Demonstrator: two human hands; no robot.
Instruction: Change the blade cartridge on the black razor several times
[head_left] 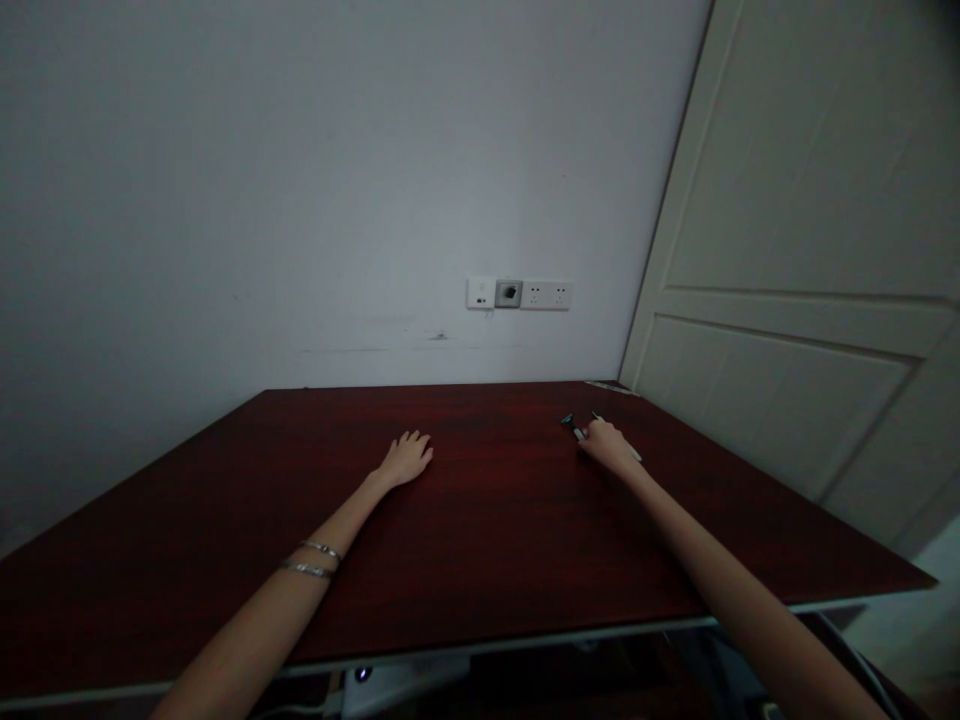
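On the dark red table (480,540), my left hand (406,458) lies flat with its fingers spread, holding nothing. Two silver bangles (311,560) circle that forearm. Farther right, the fingers of my right hand (604,444) are closed on what looks like a razor (577,431), its dark crosswise head pointing to the far left. Most of the razor's handle is hidden by the hand. A slim pen-like thing (636,453), pale with a dark tip, shows on both sides of the same hand; whether it is held or lies beneath, I cannot tell.
A pale wall with sockets (546,295) rises behind the table. A white panelled door (787,380) stands along the right side. At the far right corner lies a thin flat strip (611,387). Below the front edge is a white device (405,685) with a small light.
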